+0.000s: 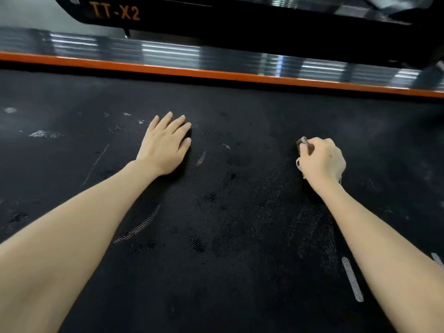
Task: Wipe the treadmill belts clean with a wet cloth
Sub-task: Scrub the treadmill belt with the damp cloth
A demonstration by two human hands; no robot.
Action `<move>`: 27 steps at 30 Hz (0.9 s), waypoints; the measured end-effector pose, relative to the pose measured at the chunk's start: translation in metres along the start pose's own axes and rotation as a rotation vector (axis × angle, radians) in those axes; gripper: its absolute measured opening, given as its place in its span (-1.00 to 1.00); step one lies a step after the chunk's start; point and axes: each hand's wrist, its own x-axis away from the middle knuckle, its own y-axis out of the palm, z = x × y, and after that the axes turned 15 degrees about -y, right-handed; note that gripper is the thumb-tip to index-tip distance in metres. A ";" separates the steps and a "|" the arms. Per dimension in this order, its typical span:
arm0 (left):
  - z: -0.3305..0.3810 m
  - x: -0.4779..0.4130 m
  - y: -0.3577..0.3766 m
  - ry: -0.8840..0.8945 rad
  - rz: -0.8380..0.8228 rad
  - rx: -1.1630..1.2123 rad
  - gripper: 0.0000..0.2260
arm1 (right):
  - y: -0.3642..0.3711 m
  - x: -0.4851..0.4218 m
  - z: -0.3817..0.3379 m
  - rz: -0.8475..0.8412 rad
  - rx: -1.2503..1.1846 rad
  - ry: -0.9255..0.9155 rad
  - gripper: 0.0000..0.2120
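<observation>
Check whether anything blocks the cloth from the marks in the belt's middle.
Nothing visible. Right hand grips the cloth; only bare belt lies between it and the marks. Left hand rests flat beyond them.

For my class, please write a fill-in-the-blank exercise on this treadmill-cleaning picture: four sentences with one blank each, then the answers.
1. Of the left hand and the right hand, the one gripping the cloth is the ____.
2. The left hand lies flat on the belt and holds ____.
3. The stripe along the belt's far edge is coloured ____.
4. The lettering on the machine beyond reads TT-____.

Answers: right; nothing; orange; X2
</observation>
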 end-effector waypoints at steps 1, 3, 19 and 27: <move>0.002 -0.002 0.002 0.004 -0.020 0.001 -0.56 | -0.004 0.005 -0.005 0.004 -0.021 -0.005 -0.69; 0.004 -0.005 0.006 0.010 -0.033 0.012 -0.57 | -0.010 0.024 -0.021 0.002 -0.110 -0.102 -0.74; -0.001 -0.006 0.012 0.019 -0.058 0.033 -0.40 | 0.023 -0.039 -0.091 -0.006 -0.137 -0.275 -0.72; -0.002 -0.007 0.011 0.012 -0.044 0.044 -0.43 | 0.007 -0.005 -0.107 -0.121 -0.335 -0.763 -0.77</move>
